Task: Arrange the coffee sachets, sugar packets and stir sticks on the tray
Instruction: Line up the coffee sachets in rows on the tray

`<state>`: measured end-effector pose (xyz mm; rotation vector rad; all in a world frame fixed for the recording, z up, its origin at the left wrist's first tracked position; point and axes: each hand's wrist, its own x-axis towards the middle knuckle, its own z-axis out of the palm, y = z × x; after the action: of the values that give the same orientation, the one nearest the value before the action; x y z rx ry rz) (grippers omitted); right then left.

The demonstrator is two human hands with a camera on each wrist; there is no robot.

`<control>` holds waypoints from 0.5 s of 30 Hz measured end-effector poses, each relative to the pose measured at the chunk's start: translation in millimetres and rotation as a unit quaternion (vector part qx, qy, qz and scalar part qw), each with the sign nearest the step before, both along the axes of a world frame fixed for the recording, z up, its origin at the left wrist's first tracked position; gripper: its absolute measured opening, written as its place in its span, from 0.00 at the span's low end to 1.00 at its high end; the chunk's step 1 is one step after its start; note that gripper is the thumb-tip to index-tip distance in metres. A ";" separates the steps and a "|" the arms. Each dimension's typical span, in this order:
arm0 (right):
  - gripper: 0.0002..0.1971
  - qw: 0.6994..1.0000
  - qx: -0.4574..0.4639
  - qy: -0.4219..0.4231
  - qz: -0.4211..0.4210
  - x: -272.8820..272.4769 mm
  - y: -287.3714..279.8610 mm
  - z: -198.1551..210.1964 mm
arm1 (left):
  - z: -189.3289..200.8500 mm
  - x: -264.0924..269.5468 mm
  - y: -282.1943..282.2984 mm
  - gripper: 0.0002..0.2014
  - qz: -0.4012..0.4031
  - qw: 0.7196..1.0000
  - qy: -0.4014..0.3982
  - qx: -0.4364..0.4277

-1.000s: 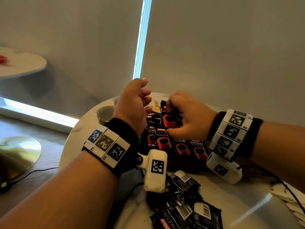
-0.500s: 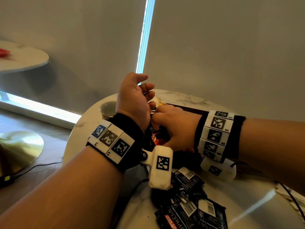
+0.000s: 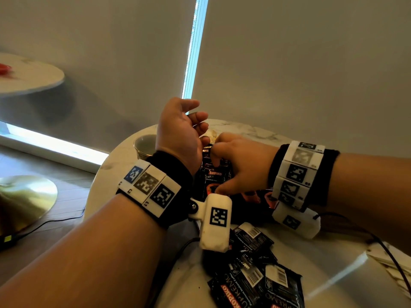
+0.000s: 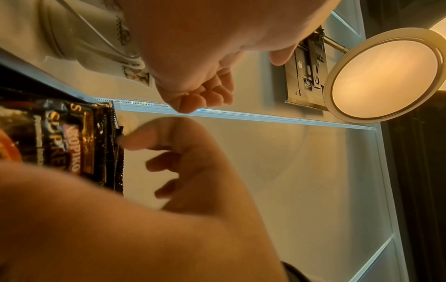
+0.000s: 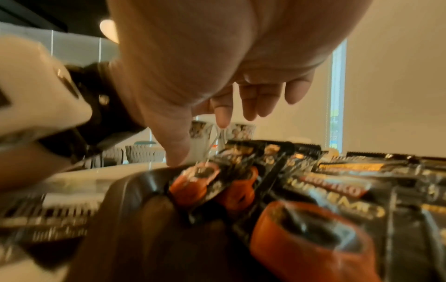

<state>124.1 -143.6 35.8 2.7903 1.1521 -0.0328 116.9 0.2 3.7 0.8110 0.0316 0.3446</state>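
Black Kopiko coffee sachets lie in a row on a dark tray. My right hand grips the leftmost ones, with its fingers curled over their top edge and its thumb pressing on their bottom edge. My left hand hovers just left of them, with its fingers loosely curled and nothing in them. In the left wrist view its index fingertip is at the sachets' serrated edge. More sachets lie loose on the table in front of the tray.
The round marble table also carries a cup behind my left hand and white paper packets at the right edge. A black cable runs across the right side. Wall and blind stand close behind.
My right hand slid left across the tray from the middle sachets to the leftmost ones, beside my left hand. The left hand rose slightly.
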 end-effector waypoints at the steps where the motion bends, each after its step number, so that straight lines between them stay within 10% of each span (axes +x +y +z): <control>1: 0.25 1.000 0.017 -0.006 -0.006 -0.2 -3.5 3.9 | -0.4 0.2 0.1 0.23 -0.004 1.000 0.002 0.002; 9: 0.11 0.986 0.150 0.040 -0.056 -21.9 -51.2 16.9 | 3.9 -7.1 -0.3 0.17 -0.061 0.998 0.016 -0.026; 15: 0.30 0.989 0.025 0.144 -0.012 -75.6 -67.9 11.6 | 2.6 -11.7 -3.8 0.18 -0.072 0.997 0.020 -0.003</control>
<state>48.5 -211.4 47.3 2.9124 1.1912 -0.4272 105.2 -3.6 6.3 0.8095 0.0109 0.1932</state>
